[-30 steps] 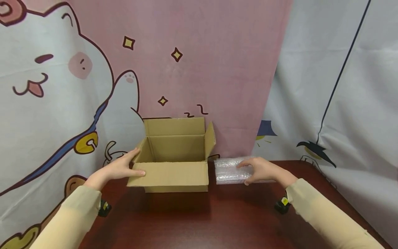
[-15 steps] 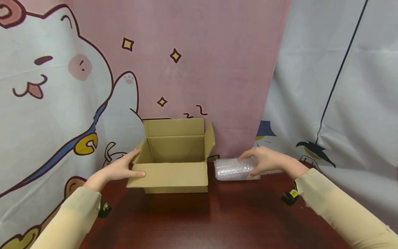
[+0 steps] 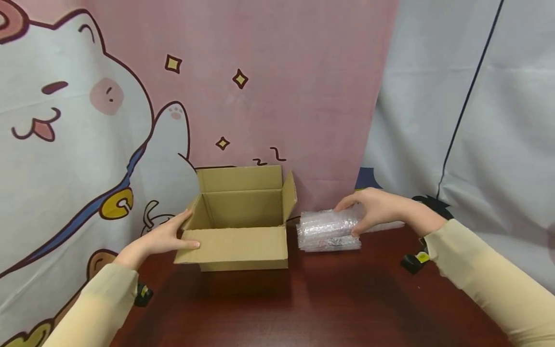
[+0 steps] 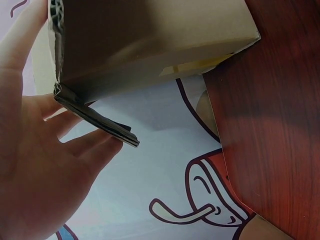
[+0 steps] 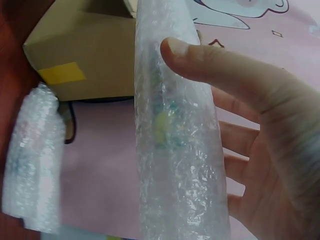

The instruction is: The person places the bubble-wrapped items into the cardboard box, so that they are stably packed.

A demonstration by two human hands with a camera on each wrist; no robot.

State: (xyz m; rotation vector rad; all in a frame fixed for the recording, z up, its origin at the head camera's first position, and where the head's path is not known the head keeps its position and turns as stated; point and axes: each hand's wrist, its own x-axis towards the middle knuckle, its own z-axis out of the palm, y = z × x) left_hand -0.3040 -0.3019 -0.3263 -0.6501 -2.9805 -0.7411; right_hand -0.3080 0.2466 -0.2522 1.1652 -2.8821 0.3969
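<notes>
An open cardboard box (image 3: 243, 248) stands on the table with its flaps spread. My left hand (image 3: 162, 239) grips its left side; the thumb lies on the front flap and the fingers are at the left flap. In the left wrist view those fingers lie behind a folded flap (image 4: 97, 119). To the right of the box, my right hand (image 3: 381, 209) holds a bubble-wrapped package (image 5: 175, 165) between thumb and fingers, raised off the table. Something green and yellow shows faintly through the wrap. Another bubble-wrapped package (image 3: 331, 244) lies below it.
The dark red table (image 3: 277, 308) runs up to a cartoon-printed curtain (image 3: 321, 96) behind the box. A strip of yellow tape (image 5: 62, 73) is on the box's side. More clear wrap (image 3: 390, 225) shows beyond my right hand.
My right hand has closed on the upper bubble-wrapped package and lifted it, uncovering another underneath. My left hand stays at the box. The head view has shifted slightly.
</notes>
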